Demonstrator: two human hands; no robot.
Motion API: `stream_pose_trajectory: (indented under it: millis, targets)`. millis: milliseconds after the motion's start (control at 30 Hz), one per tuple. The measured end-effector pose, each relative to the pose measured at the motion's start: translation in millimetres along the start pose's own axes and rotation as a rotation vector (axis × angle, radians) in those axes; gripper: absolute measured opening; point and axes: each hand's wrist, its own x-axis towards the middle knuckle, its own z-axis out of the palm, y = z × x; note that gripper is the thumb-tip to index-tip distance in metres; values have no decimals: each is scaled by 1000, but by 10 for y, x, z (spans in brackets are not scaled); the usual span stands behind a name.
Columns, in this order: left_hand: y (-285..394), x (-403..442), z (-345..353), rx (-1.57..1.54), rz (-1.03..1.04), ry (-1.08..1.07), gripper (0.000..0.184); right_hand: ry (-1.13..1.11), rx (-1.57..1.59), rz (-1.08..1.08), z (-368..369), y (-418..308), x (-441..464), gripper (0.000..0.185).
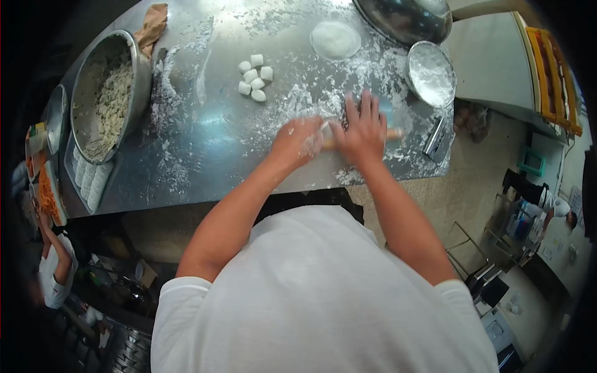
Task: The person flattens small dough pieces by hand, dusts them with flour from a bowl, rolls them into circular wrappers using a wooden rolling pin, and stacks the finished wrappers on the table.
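Steel table, floury. Rolling pin lies near the front edge, under/between both hands, one end poking out past the R hand. R hand: palm down over pin, fingers long, slightly spread, not wrapped round it. L hand: fingers curled in, blurred; can't tell if they pinch the whitish bit btwn the hands, prob. dough.

Step in hand (my read): rolling a dough pc. flat, R hand working the pin, L prob. turning the edge. Next move calls for light, even pressure, a small turn btwn passes, then lifting the round off w/o tearing.

Stock: small cluster of dough pcs. beyond L hand, apart from pin, unrolled. White disc at far side, approx. round, maybe finished wrappers. Flour bowl to R, scraper just below it. Big bowl w/ crumbly mix far L, prob. filling.
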Motion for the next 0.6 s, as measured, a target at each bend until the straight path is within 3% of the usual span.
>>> stream_pose_trajectory:
  millis: [133, 200, 267, 333, 367, 467, 600]
  targets:
    - [10, 316, -151, 7, 21, 105, 21, 166, 69, 19, 107, -59, 675, 75]
    - [-72, 370, -137, 77, 163, 65, 20, 182, 101, 18, 49, -48, 489, 73]
    - [-59, 322, -139, 137, 124, 11, 21, 101, 93, -17, 68, 15, 79, 70]
    - [7, 179, -139, 27, -17, 4, 21, 32, 94, -87, 152, 198, -560, 68]
    - [132, 97, -207, -124, -192, -74, 21, 29, 136, -125, 188, 272, -809, 68]
    - [164, -138, -152, -237, -333, -141, 23, -36, 129, -88, 112, 246, -962, 68]
    - [150, -57, -117, -13, -203, -117, 23, -34, 58, 19, -18, -13, 117, 76]
